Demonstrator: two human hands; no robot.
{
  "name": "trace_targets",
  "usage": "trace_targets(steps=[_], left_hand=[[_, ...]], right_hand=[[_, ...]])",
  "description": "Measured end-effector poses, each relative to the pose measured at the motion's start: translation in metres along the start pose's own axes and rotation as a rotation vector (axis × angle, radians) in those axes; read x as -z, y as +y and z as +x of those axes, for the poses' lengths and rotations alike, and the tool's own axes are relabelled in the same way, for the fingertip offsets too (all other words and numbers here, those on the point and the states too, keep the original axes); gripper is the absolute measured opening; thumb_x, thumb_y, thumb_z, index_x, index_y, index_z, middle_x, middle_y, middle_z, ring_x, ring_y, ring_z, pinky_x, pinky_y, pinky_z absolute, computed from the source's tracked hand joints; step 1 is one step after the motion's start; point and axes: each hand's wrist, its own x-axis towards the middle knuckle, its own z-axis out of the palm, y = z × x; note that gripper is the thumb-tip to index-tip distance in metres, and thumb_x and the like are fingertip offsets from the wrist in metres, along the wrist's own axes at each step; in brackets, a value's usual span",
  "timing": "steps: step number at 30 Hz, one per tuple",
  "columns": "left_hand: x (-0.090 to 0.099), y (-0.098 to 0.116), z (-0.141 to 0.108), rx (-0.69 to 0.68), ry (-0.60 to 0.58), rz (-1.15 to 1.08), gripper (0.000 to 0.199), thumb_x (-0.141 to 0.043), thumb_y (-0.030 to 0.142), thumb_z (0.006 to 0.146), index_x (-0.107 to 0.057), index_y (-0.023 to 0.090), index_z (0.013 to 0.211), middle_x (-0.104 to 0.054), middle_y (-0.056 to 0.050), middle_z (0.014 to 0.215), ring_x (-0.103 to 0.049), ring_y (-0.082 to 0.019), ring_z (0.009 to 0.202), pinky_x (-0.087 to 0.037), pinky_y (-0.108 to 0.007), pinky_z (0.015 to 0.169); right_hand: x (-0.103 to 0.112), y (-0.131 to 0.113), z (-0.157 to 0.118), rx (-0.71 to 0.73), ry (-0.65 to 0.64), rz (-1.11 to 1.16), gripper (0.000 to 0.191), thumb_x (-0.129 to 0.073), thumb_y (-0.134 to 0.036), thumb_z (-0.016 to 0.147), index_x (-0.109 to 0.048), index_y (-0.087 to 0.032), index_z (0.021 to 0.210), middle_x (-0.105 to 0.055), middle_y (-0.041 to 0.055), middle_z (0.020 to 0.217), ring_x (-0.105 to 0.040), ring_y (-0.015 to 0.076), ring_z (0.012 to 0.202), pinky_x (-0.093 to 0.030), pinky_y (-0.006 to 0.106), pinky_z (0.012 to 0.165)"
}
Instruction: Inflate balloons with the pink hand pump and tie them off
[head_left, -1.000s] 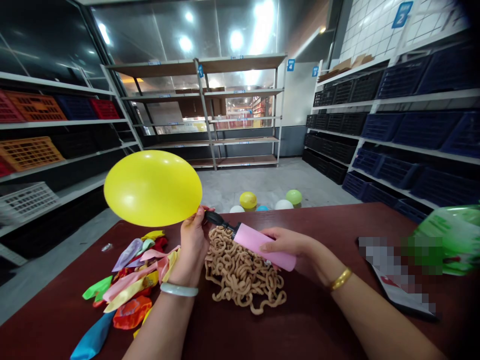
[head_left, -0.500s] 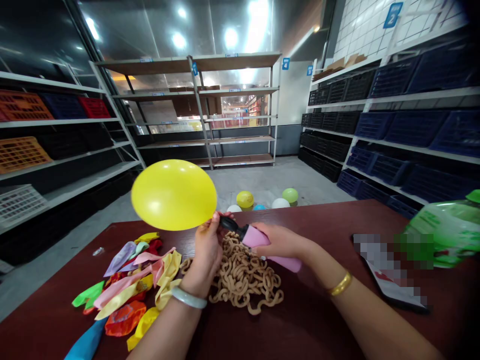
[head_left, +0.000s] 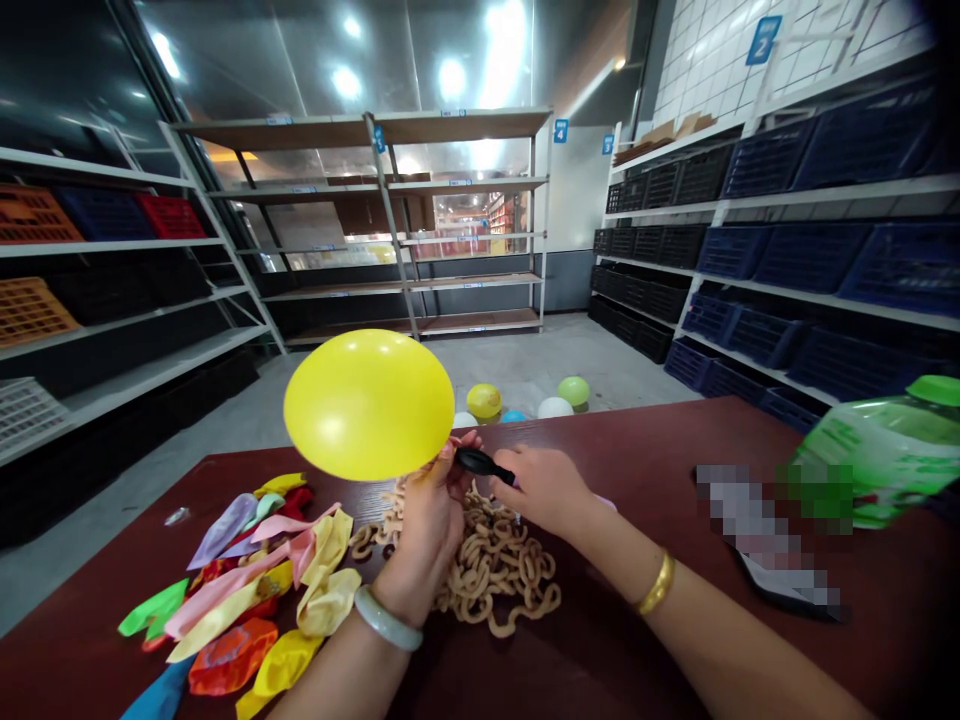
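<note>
A blown-up yellow balloon (head_left: 367, 405) stands out to the left above the table. My left hand (head_left: 431, 515) is closed on its neck, the fingertips pinched near the black nozzle (head_left: 484, 465) of a balloon pump. Whether the neck still sits over the nozzle I cannot tell. My right hand (head_left: 544, 490) wraps round the pump and hides most of its pink body; a bit of pink shows past the wrist. Under both hands lies a heap of brown curled snack-like pieces (head_left: 499, 570). Flat balloons (head_left: 255, 590) in many colours lie left of my left forearm.
On the right of the dark red table (head_left: 630, 620) are a phone-like slab (head_left: 795, 585), partly blurred out, and a green-tinted jug (head_left: 900, 450). Several blown-up balloons (head_left: 484, 400) rest on the floor beyond. Shelves with crates (head_left: 787, 255) line the sides.
My right hand has shifted forward along the pump, covering its pink body. The balloon and my left hand have moved slightly right in view, while the whole scene has slid a little left.
</note>
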Motion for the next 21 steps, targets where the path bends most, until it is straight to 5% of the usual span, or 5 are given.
trace_targets(steps=[8,14,21], left_hand=[[0.027,0.041,0.034,-0.105,0.153,0.030,0.017,-0.063,0.023,0.088,-0.056,0.015,0.075,-0.074,-0.008,0.072,-0.074,-0.020,0.076,-0.057,-0.042,0.087],[0.021,0.041,0.024,-0.060,0.105,0.151,0.015,-0.058,0.027,0.088,-0.054,0.016,0.079,-0.070,-0.007,0.067,-0.069,-0.017,0.062,-0.058,-0.033,0.067],[0.008,0.044,0.012,0.014,0.058,0.174,0.021,-0.053,0.025,0.077,-0.037,0.022,0.063,-0.038,0.005,0.044,-0.038,-0.011,0.039,-0.029,-0.020,0.036]], right_hand=[[0.002,0.016,0.003,-0.064,-0.088,-0.029,0.029,-0.048,-0.044,0.093,-0.067,-0.023,0.098,-0.072,0.0068,0.092,-0.067,0.0237,0.083,-0.039,0.029,0.064],[-0.001,0.027,0.006,-0.182,-0.148,-0.028,0.031,-0.046,-0.041,0.093,-0.070,-0.021,0.095,-0.073,0.0092,0.094,-0.068,0.0258,0.088,-0.044,0.031,0.068],[-0.010,0.035,0.008,-0.284,-0.274,-0.111,0.036,-0.052,-0.041,0.089,-0.074,-0.014,0.099,-0.072,0.0178,0.106,-0.069,0.0323,0.097,-0.050,0.038,0.077]])
